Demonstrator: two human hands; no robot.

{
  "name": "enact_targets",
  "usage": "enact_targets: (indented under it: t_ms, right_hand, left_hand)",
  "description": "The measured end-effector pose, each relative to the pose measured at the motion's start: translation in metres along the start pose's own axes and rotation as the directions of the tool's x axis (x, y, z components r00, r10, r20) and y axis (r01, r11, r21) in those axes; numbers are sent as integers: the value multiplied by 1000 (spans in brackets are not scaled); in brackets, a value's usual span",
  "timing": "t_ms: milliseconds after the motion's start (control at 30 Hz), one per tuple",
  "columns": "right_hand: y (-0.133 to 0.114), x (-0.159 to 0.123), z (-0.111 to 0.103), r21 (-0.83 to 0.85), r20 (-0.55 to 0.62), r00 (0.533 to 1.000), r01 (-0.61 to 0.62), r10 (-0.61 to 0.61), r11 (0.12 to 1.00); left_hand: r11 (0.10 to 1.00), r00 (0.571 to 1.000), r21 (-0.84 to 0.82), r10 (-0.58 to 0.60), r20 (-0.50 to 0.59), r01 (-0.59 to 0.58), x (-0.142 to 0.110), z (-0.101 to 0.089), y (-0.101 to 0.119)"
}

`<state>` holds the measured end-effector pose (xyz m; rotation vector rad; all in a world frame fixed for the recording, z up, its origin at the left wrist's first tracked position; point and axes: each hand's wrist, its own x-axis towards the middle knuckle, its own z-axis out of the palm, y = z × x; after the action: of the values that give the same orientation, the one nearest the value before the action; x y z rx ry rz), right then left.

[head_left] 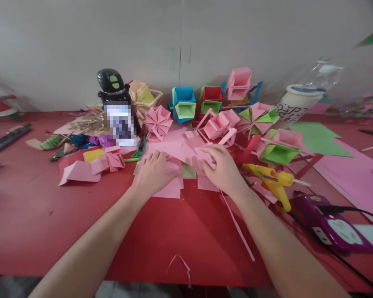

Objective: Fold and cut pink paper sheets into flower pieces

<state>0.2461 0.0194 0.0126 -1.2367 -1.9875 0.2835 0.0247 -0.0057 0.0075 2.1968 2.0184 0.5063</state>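
Pink paper sheets lie across the middle of the red table, with a strip of green paper showing between them. On the left part of these sheets my left hand rests palm down, its fingers stretched out. My right hand is bent at the right side, thumb and fingertips closed around the edge of a pink paper piece. That piece looks slightly blurred. Just left of my left hand are scissors with green handles, partly covered by paper.
Folded paper lanterns and wheels stand along the wall. A black figure-shaped holder props up a phone. At right are a yellow glue gun, a purple power strip with cords, and a white cup. Paper scraps lie left.
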Motion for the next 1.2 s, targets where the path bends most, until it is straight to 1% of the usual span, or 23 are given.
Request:
enact_targets:
  t_ms: [67, 100, 167, 233, 300, 367, 433, 500, 567, 633, 667, 733, 767, 833, 900, 967, 1067, 1200]
  right_hand:
    - [-5, -3, 5, -7, 21, 998, 59, -59, 998]
    - [-9, -5, 7, -8, 57, 995, 83, -82, 997]
    - [-18, -8, 8, -30, 191, 975, 122, -114, 992]
    - [-24, -11, 9, -96, 321, 943, 117, -81, 988]
    - [-27, -13, 10, -183, 387, 922, 96, -18, 978]
    - [-28, -13, 11, -267, 386, 921, 69, 41, 961]
    - [-27, -13, 13, -333, 353, 931, 35, 90, 942]
    - [-27, -13, 16, -352, 308, 944, 2, 114, 936]
    - [-28, -11, 20, -271, 249, 965, -11, 81, 962]
    - [-29, -10, 24, -68, 172, 984, -30, 41, 997]
    - [-30, -10, 25, 60, 144, 988, -59, 50, 996]
    - [-30, -9, 27, 287, 156, 982, -148, 107, 946]
    - [-30, -9, 28, 368, 188, 973, -196, 134, 909]
    - [-31, -8, 28, 477, 240, 958, -259, 159, 840]
    - [-32, -8, 27, 543, 231, 956, -282, 182, 791]
    - [-34, -8, 26, 564, 185, 956, -293, 227, 772]
    - [-38, -9, 23, 533, 137, 958, -286, 252, 797]
    - [-39, -10, 19, 469, 147, 967, -255, 210, 846]
  left_hand:
    - [993, 996, -78, -82, 25, 84, 4, 1, -4]
    - [987, 993, -114, -108, 41, 112, 5, 1, -6]
    - [973, 989, -182, -131, 65, 141, 8, 1, -10]
    - [958, 988, -245, -139, 74, 153, 9, 0, -14]
    - [949, 987, -277, -135, 83, 153, 10, -1, -19]
    - [951, 988, -277, -117, 100, 140, 11, -4, -23]
    - [954, 989, -277, -85, 122, 116, 12, -9, -25]
    - [946, 989, -314, -32, 143, 76, 13, -14, -26]
    - [924, 987, -381, 42, 158, 22, 13, -19, -24]
    - [891, 981, -452, 116, 156, -34, 11, -23, -21]
    - [868, 978, -493, 146, 147, -56, 10, -25, -19]
    - [805, 978, -587, 181, 106, -86, 7, -27, -14]
    - [772, 981, -629, 178, 77, -91, 6, -27, -12]
    - [726, 990, -682, 139, 20, -88, 4, -26, -8]
    - [726, 995, -683, 104, -1, -77, 3, -25, -5]
    - [744, 995, -665, 94, 12, -63, 3, -24, -3]
    - [780, 998, -625, 66, 11, -45, 2, -23, -3]
    - [821, 1000, -570, 15, -9, -18, 2, -23, -5]
